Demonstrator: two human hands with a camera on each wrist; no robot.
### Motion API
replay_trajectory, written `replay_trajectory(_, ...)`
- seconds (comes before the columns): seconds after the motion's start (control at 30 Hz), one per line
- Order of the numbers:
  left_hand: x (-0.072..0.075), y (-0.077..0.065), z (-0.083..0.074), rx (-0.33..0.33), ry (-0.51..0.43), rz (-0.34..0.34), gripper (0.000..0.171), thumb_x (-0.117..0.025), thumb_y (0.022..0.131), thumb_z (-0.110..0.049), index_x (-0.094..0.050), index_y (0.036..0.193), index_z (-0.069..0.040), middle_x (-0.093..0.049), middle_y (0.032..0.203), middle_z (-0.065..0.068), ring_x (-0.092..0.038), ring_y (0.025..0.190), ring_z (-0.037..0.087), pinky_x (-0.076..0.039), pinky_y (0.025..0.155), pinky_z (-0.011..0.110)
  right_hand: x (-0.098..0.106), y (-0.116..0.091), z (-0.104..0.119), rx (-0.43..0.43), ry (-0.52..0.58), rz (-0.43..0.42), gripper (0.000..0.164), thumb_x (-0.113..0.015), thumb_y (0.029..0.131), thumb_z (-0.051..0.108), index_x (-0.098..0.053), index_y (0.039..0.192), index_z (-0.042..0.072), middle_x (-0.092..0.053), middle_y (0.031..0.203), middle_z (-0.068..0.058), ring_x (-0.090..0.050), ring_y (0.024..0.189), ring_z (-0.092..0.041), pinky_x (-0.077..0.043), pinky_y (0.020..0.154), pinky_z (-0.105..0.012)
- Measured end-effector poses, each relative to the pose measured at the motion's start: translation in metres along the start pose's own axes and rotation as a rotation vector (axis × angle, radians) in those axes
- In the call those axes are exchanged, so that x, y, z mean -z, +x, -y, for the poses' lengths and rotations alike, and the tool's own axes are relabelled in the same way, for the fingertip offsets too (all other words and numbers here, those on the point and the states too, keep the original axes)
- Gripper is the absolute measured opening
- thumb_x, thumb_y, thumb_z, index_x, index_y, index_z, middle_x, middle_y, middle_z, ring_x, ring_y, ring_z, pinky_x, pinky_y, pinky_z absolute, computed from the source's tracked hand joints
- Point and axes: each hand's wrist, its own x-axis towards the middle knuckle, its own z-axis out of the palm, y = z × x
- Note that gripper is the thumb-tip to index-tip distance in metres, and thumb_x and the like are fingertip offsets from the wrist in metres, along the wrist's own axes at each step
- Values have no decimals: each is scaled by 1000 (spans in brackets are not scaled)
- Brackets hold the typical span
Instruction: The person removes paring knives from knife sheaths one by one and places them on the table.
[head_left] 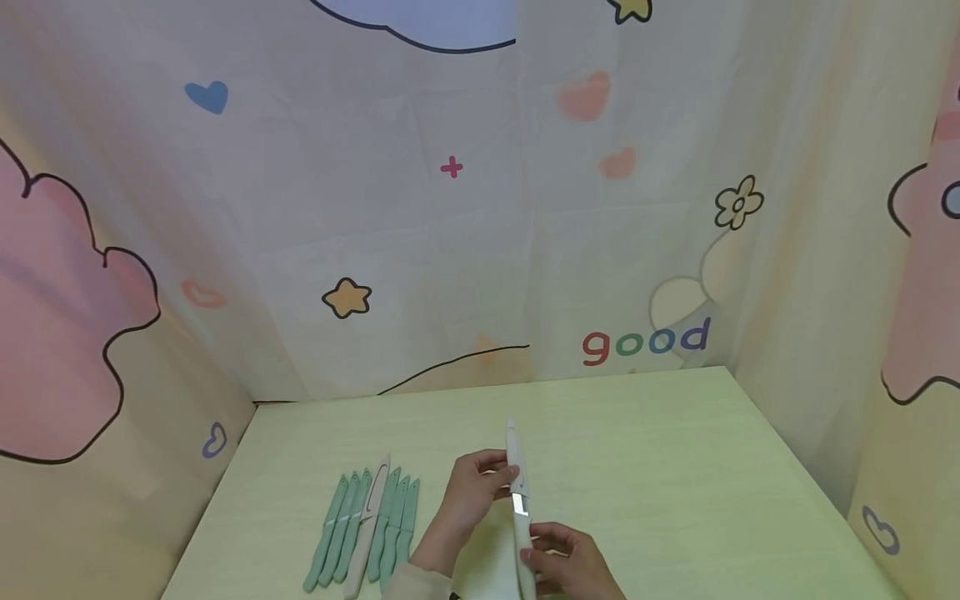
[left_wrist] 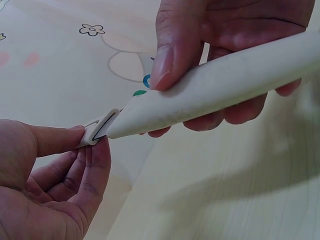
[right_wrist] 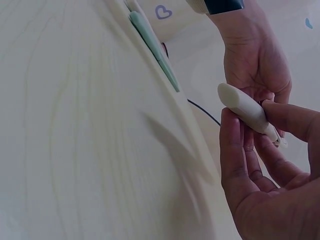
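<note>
A white-handled knife [head_left: 522, 546] is held up above the table, its tip partly inside a white blade sheath [head_left: 515, 457]. With thumb and fingers my left hand [head_left: 474, 487] pinches the sheath. My right hand [head_left: 568, 560] grips the handle, thumb on one side and fingers on the other. A short strip of bare blade [head_left: 521, 503] shows between handle and sheath. In the left wrist view the blade enters the mouth of the sheath [left_wrist: 102, 127], and the handle [left_wrist: 215, 85] crosses in front. The handle's butt end [right_wrist: 230, 94] faces the right wrist camera.
Left of my hands, several green sheathed knives [head_left: 337, 533] lie side by side on the pale table [head_left: 660, 483]. Among them is one longer white sheathed knife [head_left: 369, 525]. A printed curtain [head_left: 420, 217] hangs behind the table and along its sides.
</note>
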Motion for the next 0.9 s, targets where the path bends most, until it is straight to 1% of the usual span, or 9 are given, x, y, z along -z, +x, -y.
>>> replay_trajectory(0.27,2,-1,-1,-10,7,1,25,-63,91,-4,-64,114,7,-65,102,18,-64,90,26,-60,80,40,-3,-2,-2,-16,-15,-20,43,-75,83,17,-60,120,-2,-64,95,-8,-63,73,-24,-61,66,-39)
replay_trajectory(0.5,2,-1,-2,-15,19,-2,26,-63,92,-6,-64,115,6,-65,103,18,-64,89,24,-59,82,42,-3,-3,-5,15,-27,6,44,-76,83,18,-61,118,-3,-65,91,-8,-63,73,-24,-61,67,-39)
replay_trajectory(0.6,3,1,0,-16,23,-4,26,-63,92,-6,-64,115,5,-65,103,17,-64,89,24,-59,81,42,-2,-4,-7,33,-33,18,44,-76,82,18,-61,116,-4,-65,90,-7,-63,72,-24,-61,66,-39)
replay_trajectory(0.77,4,4,4,-20,16,-4,25,-64,91,-7,-65,114,3,-65,102,16,-64,90,24,-60,80,40,-2,-5,-9,36,-52,10,43,-77,81,18,-62,115,-3,-66,88,-6,-63,73,-23,-60,65,-36)
replay_trajectory(0.9,6,6,6,-29,5,-1,25,-64,91,-6,-65,114,4,-65,102,17,-64,90,25,-59,81,43,-3,-5,-11,29,-66,5,42,-78,80,17,-63,113,-3,-67,88,-6,-63,75,-21,-59,65,-34)
